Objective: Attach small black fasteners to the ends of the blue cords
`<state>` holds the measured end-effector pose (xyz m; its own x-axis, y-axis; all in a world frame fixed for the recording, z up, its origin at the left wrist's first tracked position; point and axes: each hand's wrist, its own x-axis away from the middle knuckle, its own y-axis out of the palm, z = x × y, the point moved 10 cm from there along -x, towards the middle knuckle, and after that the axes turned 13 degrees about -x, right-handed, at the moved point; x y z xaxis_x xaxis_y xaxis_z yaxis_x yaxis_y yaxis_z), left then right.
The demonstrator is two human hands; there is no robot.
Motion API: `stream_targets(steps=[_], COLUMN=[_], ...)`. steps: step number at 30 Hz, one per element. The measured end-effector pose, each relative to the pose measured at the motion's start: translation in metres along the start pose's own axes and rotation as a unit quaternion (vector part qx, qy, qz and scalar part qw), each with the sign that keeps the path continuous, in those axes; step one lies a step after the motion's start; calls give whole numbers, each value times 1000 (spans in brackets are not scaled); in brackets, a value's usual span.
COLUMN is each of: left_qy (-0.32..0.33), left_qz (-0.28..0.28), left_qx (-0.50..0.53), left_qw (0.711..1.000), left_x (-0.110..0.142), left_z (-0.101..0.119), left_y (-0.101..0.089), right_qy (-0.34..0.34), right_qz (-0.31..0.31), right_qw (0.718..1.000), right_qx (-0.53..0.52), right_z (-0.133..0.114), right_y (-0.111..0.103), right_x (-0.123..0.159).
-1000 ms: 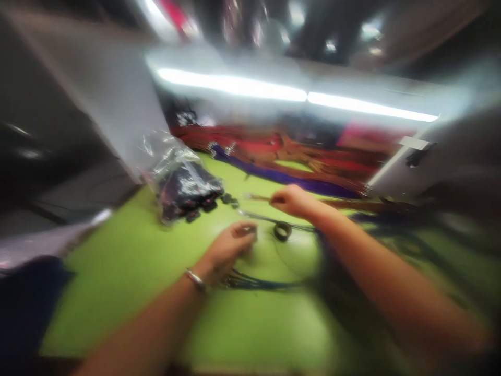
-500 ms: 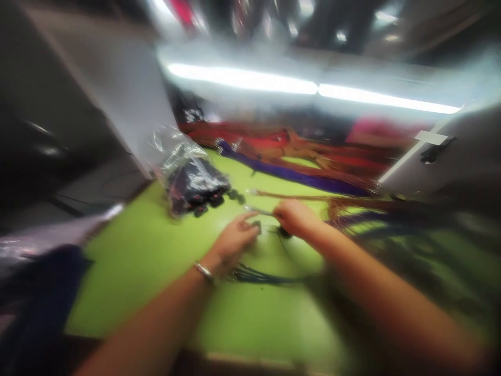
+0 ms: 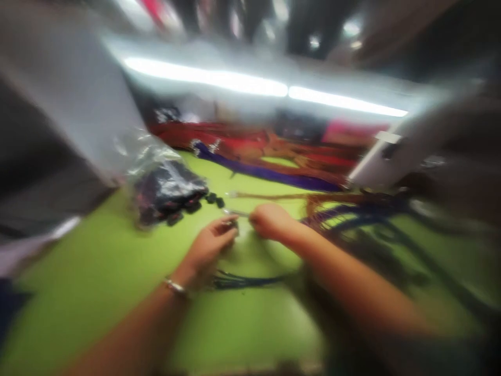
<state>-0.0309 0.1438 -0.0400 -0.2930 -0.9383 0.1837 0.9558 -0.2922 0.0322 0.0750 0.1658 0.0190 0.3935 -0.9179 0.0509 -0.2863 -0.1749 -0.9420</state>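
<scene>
My left hand [image 3: 209, 243], a metal bracelet at its wrist, pinches a small dark block [image 3: 236, 225] that looks like a connector housing. Close by on the right, my right hand [image 3: 270, 220] is closed; what its fingers hold is hidden and blurred. A thin grey strand [image 3: 238, 213] reaches leftward from its fingertips; whether it is gripped or lies behind them I cannot tell. Below the hands, a bundle of dark blue wires [image 3: 246, 282] lies on the green tabletop [image 3: 250, 334]. Several loose black pieces [image 3: 215, 199] lie beyond my left hand.
A clear plastic bag [image 3: 164, 188] full of black pieces stands at the left. Purple wires [image 3: 266, 172] and red-brown wires [image 3: 250, 143] stretch across the back. More dark wires [image 3: 364, 209] spread at the right. A grey panel [image 3: 90, 99] rises at left, below bright tube lights [image 3: 211, 78].
The whole view has shifted, so the scene sits further left. My hands stay close together; the dark thing and thin wire seen under my right hand before no longer show.
</scene>
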Motion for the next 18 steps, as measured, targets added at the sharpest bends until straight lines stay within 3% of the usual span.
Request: stream_targets(steps=[3, 6, 13, 14, 16, 18], left_qy=[2, -6, -13, -23, -30, -30], left_qz=[-3, -19, -29, -33, -29, -40], left_qx=[-15, -1, 54, 70, 96, 103], left_qw=[1000, 1000, 998, 997, 995, 993], left_x=[1, 2, 2, 0, -3, -4], left_z=[3, 4, 3, -1, -5, -8], left_y=[1, 4, 7, 8, 6, 8], right_qy=[-42, -32, 10, 21, 66, 80], right_qz=[-20, -15, 145, 161, 187, 173], right_qw=[996, 992, 948, 936, 880, 829], right_qx=[-77, -120, -284, -312, -433, -525], right_z=[-17, -18, 5, 11, 30, 36], right_y=[-1, -4, -27, -27, -21, -8], right_x=[-6, -11, 13, 18, 29, 35])
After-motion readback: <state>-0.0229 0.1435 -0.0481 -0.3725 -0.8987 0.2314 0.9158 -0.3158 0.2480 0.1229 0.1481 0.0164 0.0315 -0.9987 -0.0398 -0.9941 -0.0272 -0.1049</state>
